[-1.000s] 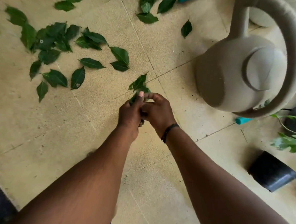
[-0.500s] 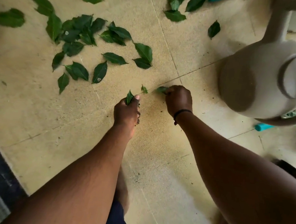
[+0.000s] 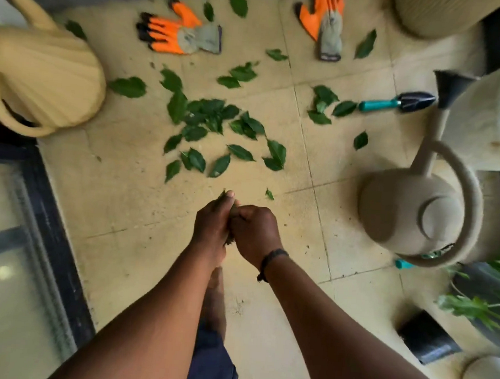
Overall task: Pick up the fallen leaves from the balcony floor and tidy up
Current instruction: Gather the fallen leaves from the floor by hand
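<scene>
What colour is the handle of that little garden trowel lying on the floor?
Teal, on the small dark-bladed garden trowel, seen clearly in the head view.

Glossy green leaves [image 3: 239,152] are lying on matt, speckled floor tiles [image 3: 129,204]; the watering can [image 3: 412,218] is showing smooth matt plastic.

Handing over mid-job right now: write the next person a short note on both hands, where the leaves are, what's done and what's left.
Left hand grips a small bunch of gathered leaves; their tips stick out by the thumb. Right hand is closed against it, apparently pressing leaves into the bunch.
Done: a few leaves are collected, nothing binned.
Left: the main scatter of leaves lies on the floor ahead, one small leaf sits just beyond the hands, and a cluster lies beside the teal trowel. More leaves lie around the two orange gloves.
No bin is in view.
</scene>
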